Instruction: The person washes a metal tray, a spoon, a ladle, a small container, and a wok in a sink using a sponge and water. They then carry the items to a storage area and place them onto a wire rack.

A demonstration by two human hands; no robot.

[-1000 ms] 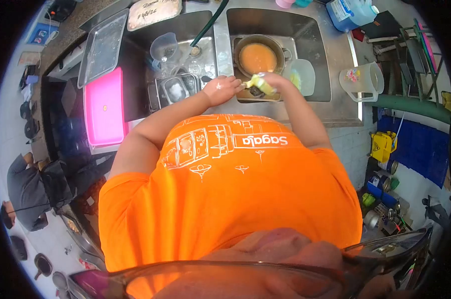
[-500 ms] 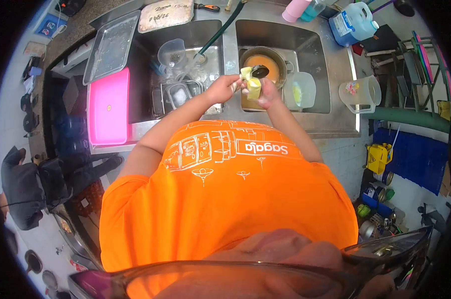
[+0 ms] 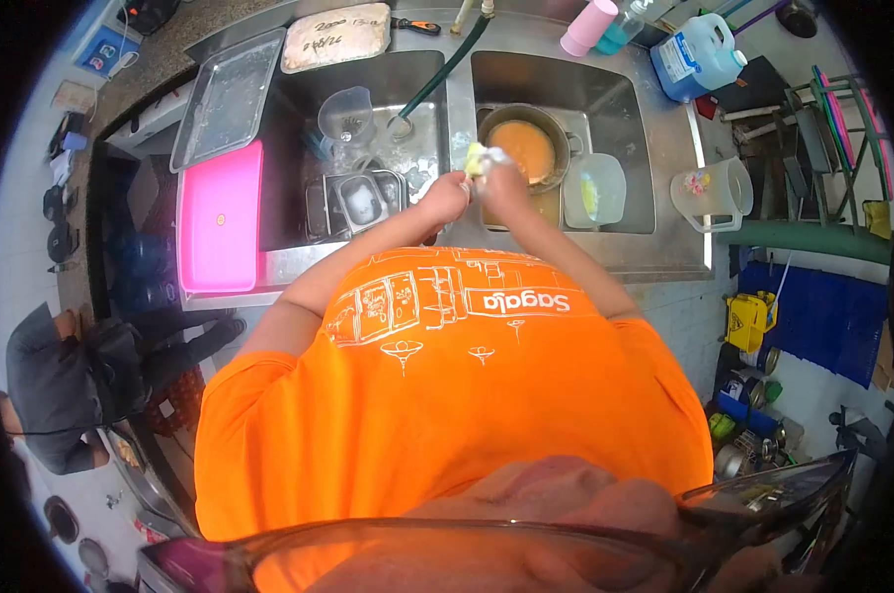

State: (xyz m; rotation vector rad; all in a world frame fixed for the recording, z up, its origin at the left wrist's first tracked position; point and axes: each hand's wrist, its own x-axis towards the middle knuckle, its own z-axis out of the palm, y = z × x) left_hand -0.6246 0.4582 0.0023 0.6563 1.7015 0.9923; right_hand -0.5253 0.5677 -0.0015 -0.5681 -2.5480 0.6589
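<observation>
Over the divider between the two sink basins, my left hand (image 3: 447,199) is closed on a large metal spoon, mostly hidden by my hands. A dark bit of the spoon (image 3: 431,238) shows below my left wrist. My right hand (image 3: 504,188), blurred, grips a foamy yellow sponge (image 3: 475,160) against it, close to my left fingers. Just beyond my right hand, a metal pot (image 3: 568,150) holding cloudy orange liquid sits in the right basin. Beside it leans a translucent plastic container (image 3: 610,188) with something yellow-green in it.
The left basin holds a clear jug (image 3: 346,111), metal containers (image 3: 363,201) and a green hose (image 3: 447,67). A pink tray (image 3: 220,219) and a metal tray (image 3: 228,94) lie to the left. A blue detergent jug (image 3: 699,59) and a plastic pitcher (image 3: 714,193) stand right. Another person (image 3: 62,381) is at far left.
My right hand has moved left and turned over with the sponge, towards my left hand. The spoon's bowl, visible above the pot before, no longer shows there.
</observation>
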